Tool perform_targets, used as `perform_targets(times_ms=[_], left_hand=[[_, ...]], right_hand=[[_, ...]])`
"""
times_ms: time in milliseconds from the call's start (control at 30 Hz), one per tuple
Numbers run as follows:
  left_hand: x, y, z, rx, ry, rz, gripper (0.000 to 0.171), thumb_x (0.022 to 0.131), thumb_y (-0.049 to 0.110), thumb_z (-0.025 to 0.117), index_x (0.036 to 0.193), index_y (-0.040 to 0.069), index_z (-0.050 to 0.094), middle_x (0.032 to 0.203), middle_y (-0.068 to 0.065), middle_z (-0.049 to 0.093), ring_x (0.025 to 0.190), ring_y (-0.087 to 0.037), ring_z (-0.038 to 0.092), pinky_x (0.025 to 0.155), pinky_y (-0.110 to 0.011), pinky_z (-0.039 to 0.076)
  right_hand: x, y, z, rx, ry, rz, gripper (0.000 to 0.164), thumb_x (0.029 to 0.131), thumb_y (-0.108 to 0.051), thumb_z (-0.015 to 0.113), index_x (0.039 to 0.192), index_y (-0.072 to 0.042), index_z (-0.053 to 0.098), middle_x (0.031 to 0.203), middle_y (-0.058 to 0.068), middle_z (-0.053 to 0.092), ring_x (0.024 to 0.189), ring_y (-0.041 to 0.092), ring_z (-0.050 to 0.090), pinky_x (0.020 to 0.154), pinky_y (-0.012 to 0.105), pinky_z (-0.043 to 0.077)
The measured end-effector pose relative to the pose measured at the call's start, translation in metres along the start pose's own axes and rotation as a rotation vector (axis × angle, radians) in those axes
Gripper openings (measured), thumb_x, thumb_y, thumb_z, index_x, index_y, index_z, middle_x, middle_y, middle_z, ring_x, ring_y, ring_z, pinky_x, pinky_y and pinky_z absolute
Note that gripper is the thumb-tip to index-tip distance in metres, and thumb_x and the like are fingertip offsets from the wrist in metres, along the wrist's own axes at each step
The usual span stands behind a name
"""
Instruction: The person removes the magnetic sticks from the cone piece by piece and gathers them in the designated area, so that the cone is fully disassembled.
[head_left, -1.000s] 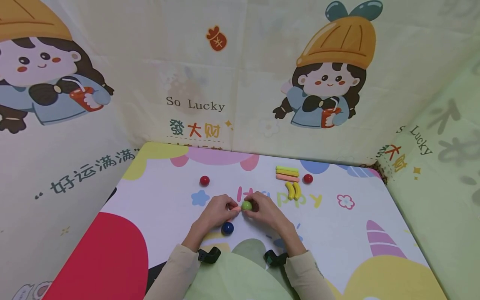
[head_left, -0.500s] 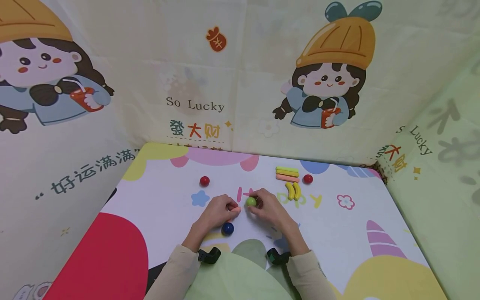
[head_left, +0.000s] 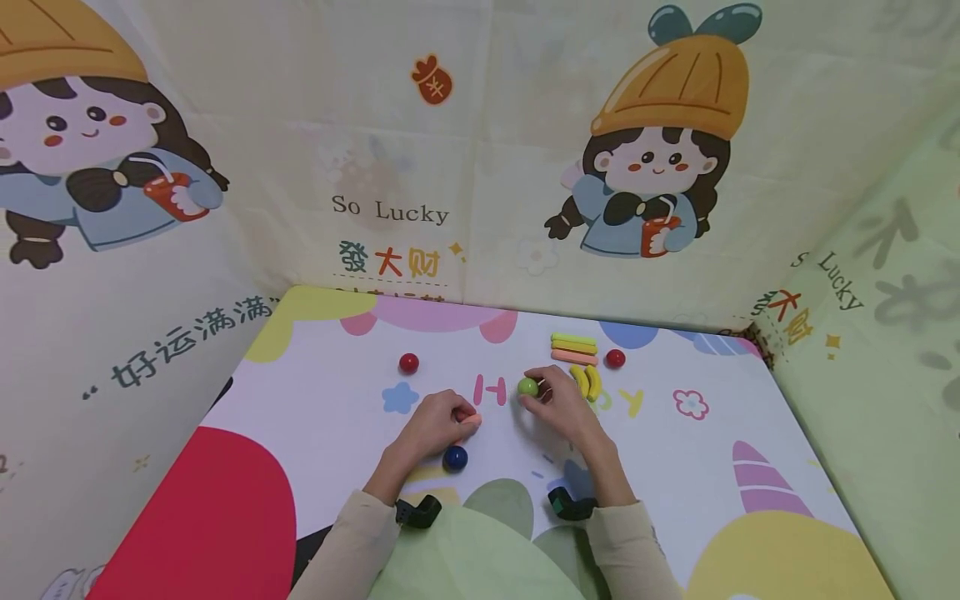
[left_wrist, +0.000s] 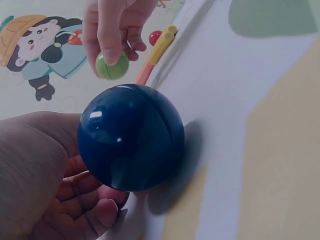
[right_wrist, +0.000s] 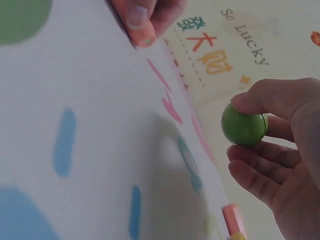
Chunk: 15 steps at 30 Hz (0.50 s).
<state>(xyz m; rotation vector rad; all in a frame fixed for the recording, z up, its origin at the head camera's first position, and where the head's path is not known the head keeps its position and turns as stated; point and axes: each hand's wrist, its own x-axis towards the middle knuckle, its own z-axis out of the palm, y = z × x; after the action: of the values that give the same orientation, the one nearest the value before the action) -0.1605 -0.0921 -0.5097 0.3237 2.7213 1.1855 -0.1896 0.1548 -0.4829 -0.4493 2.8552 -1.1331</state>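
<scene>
In the head view my left hand (head_left: 437, 423) rests low over the mat and grips a short salmon-pink stick (head_left: 472, 420); one end of it (right_wrist: 145, 36) pokes out past the fingers in the right wrist view. Just below this hand lies a glossy dark blue ball (head_left: 455, 458), which covers part of the fingers in the left wrist view. My right hand (head_left: 562, 408) pinches a small green ball (right_wrist: 244, 125) between thumb and fingers, raised above the mat, with a shadow under it. The held ball is close to two toy bananas (head_left: 593, 383).
Beyond the bananas lie several coloured sticks (head_left: 575, 348) side by side, with a red ball (head_left: 616, 358) at their right. Another red ball (head_left: 408, 362) sits at the back left. A printed cloth wall (head_left: 495, 167) rises behind the patterned mat (head_left: 337, 417).
My right hand has carried the green ball away from the left hand, rightward and toward the back. The left hand has stayed in place with the pink stick.
</scene>
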Motion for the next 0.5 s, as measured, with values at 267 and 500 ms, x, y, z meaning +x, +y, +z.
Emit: perform_targets(times_ms=[267,500], left_hand=[[-0.001,-0.001,0.000,-0.012,0.006,0.010,0.020,0.088,0.029,0.076,0.100,0.013,0.076,0.085,0.004,0.062,0.078,-0.011,0.053,0.072,-0.024,0.048],[-0.001,-0.001,0.001,-0.031,0.000,0.006,0.021,0.089,0.029,0.076,0.101,0.013,0.076,0.086,0.004,0.062,0.078,-0.012,0.054,0.071,-0.025,0.048]], right_hand=[[0.001,0.014,-0.015,0.018,0.063,0.024,0.044,0.088,-0.020,0.074,0.129,-0.007,0.062,0.118,0.009,0.066,0.095,0.023,0.061,0.087,0.040,0.058],[0.000,0.028,-0.027,0.053,0.139,0.022,0.048,0.090,-0.012,0.072,0.136,-0.006,0.059,0.122,0.013,0.064,0.097,0.026,0.061,0.089,0.044,0.057]])
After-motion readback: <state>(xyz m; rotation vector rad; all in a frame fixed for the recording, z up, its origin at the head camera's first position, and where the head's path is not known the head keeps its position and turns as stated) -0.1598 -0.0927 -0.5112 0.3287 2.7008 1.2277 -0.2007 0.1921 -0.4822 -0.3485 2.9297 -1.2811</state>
